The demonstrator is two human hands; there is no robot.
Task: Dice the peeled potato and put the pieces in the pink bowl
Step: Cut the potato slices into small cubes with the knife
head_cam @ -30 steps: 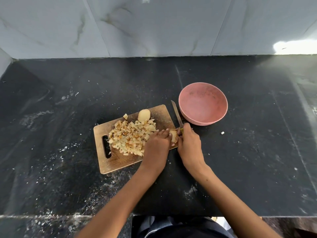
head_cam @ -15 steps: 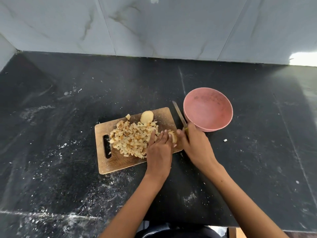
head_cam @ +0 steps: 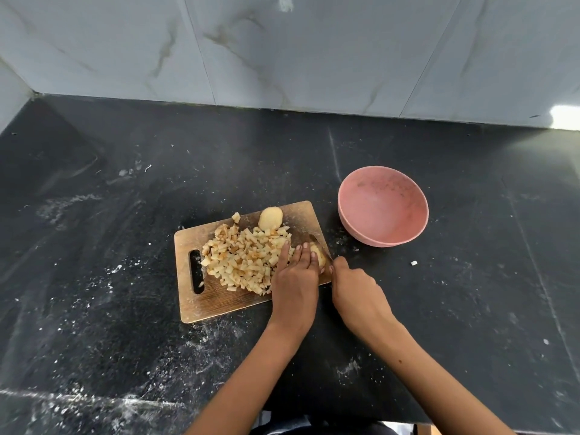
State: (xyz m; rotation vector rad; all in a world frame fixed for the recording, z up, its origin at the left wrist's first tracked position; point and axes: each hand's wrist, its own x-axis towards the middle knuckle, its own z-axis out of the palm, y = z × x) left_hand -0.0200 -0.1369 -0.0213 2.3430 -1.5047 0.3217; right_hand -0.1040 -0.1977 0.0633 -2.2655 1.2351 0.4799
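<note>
Since a moment ago: knife blade has come down from pointing up beside the bowl to lying low across the potato piece, and the left fingers have stretched flatter over it.
Left hand point(head_cam: 295, 277): fingers laid out nearly straight, pressing down on the potato piece point(head_cam: 317, 254) at the right end of the cutting board point(head_cam: 219, 304); nothing gripped.
Right hand point(head_cam: 354, 290): curled round the knife handle, which is hidden inside the fist; only a sliver of the knife point(head_cam: 321, 248) shows, touching the piece just beside the left fingertips.
Diced pile point(head_cam: 248, 259): heaped mid-board, pressed against the left hand's outer edge.
Potato end point(head_cam: 270, 218): uncut rounded chunk at the far edge of the board, touching the pile.
Pink bowl point(head_cam: 383, 206): on the black counter point(head_cam: 470, 277) just right of the board, no potato in it yet.
Stray bit point(head_cam: 414, 262): one small white piece lying on the counter, apart from the bowl.
Progress: most dicing looks done; transfer to the bowl not started, in my judgement.
Risk, fingers: flat, uncurled fingertips sit right at the blade, so a slip on that small wet piece could nick them.
Risk, piece: it lies at the board's right edge and could skid off under pressure.
Risk, pile: crowded board; cubes may spill onto the counter.
Writing: no brand, label or lettering readable anywhere.
</note>
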